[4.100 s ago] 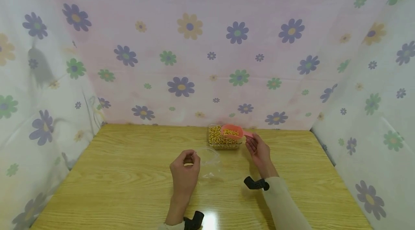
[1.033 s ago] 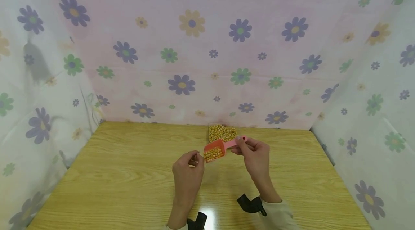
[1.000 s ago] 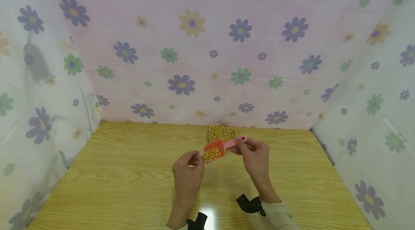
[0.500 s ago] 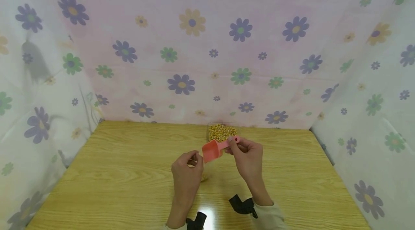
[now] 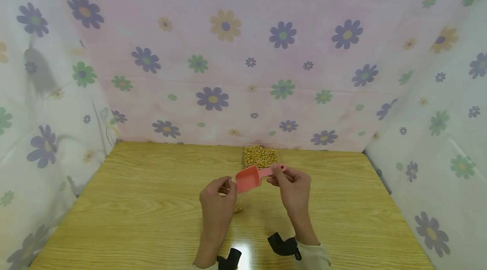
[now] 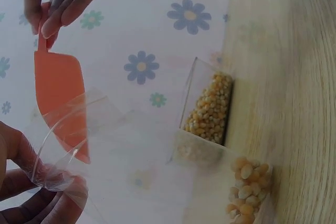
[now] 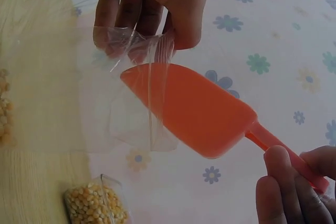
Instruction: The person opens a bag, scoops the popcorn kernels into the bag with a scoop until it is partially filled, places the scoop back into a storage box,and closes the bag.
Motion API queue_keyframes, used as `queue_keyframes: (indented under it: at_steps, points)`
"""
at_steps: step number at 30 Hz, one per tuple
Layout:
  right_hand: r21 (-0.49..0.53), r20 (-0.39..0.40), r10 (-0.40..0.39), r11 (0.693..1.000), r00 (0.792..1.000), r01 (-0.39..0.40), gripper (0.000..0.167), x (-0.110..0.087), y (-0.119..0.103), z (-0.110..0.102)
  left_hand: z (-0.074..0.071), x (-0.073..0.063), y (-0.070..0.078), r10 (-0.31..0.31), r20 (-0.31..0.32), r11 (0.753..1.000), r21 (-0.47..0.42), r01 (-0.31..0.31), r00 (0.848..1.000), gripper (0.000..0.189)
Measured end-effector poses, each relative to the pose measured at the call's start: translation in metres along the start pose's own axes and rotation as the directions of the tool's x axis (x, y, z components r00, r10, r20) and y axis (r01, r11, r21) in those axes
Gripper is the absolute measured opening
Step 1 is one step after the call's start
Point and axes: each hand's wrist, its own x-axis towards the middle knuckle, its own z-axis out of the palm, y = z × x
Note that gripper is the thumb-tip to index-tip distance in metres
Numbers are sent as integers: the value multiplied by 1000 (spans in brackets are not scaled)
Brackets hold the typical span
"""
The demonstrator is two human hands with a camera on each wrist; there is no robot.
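Observation:
My left hand pinches the edge of a clear plastic zip bag near its mouth. A small heap of corn kernels lies at the bag's bottom. With thumb and fingers, my right hand holds a pink scoop by its handle. The scoop's front end is inside the bag's mouth, close to the left fingertips. No kernels show in the scoop's bowl in the head view. In that view the bag itself is barely visible, mostly covered by the left hand.
Behind the hands, a clear box of corn kernels stands at the back edge of the wooden table. A flowered cloth rises behind the table and along both sides.
The scoop has come from over the box to the bag's mouth and tipped; its kernels have left it and some now show low in the bag. The left hand has stayed nearly in place.

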Motion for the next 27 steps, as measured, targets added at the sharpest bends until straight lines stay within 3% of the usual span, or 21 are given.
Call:
queue_keyframes:
  at_steps: [5, 11, 22, 27]
  points:
    - [80, -62, 35, 996, 997, -30, 25, 9, 5, -8, 0, 1, 0, -17, 5, 1000, -2, 17, 1000, 11]
    - [95, -137, 30, 995, 990, -17, 31, 26, 8, -19, -2, 2, -1, -41, 5, 999, -8, 41, 999, 11]
    - [-64, -219, -117, 992, 969, 105, 28, 63, 31, -27, -2, 1, -4, -42, -4, 999, -14, 42, 999, 11]
    - [-84, -238, -139, 989, 961, 122, 27, 76, 50, -27, -3, 2, -4, -46, -6, 999, -29, 46, 999, 12]
